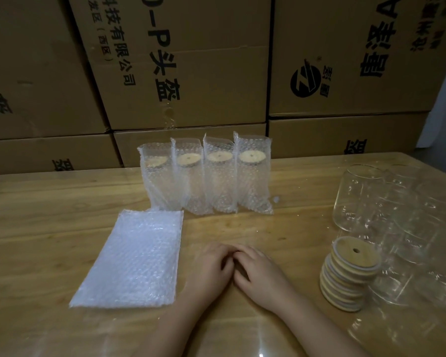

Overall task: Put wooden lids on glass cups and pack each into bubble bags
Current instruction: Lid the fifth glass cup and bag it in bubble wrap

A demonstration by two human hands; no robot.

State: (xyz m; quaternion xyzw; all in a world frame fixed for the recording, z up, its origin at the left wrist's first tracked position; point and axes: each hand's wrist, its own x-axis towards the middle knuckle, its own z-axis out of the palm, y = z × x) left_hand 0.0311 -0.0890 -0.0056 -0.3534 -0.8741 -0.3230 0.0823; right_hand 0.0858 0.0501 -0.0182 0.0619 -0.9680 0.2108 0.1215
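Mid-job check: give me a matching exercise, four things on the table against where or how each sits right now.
Things:
1. packed cups
2. bubble bags
3. wooden lids
4. glass cups

States:
A. clustered far right, unlidded
B. lying flat on the left
C. upright row, centre back
D. stacked in a leaning column

Pairs: 1-C, 2-B, 3-D, 4-A

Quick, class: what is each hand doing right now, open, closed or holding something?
Left hand: open, fingers loosely curled, resting on the table, holding nothing.
Right hand: open, resting on the table, holding nothing, fingertips meeting the other hand's.
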